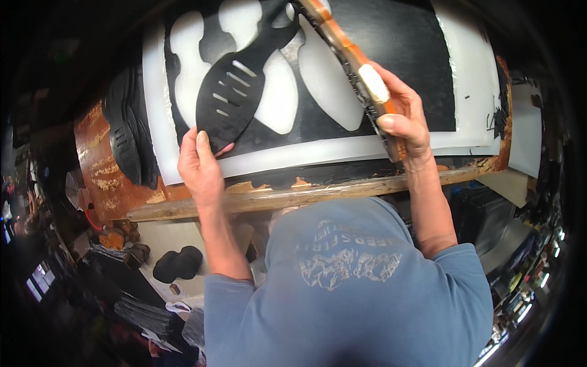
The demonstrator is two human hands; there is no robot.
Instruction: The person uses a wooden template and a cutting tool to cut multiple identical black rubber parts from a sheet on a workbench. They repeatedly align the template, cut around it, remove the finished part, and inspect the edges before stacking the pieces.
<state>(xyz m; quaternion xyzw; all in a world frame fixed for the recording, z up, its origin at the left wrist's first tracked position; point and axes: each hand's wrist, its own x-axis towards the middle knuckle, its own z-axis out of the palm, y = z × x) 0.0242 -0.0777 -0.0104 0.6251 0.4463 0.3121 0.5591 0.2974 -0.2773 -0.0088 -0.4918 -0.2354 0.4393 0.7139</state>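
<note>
My left hand (pixel 202 168) pinches the rounded near end of a black, sole-shaped piece (pixel 244 113) with several slots cut through it. The piece is raised and slanted over a black sheet (pixel 391 79). Tilted on edge in my right hand (pixel 406 116) is a long wooden cutting die (pixel 348 49) with a dark, toothed-looking side and a pale patch under my fingers. The piece's narrow far end reaches up to the die; whether they touch, I cannot tell. Sole-shaped openings in the sheet show the white board (pixel 257 157) beneath.
Several cut black pieces (pixel 125 131) are stacked left of the board. Thin black scraps (pixel 500 119) lie at its right edge. A wooden rail (pixel 269 200) runs along the near side of the worn brown table (pixel 101 162). Dark rounded pieces (pixel 177 264) sit lower left.
</note>
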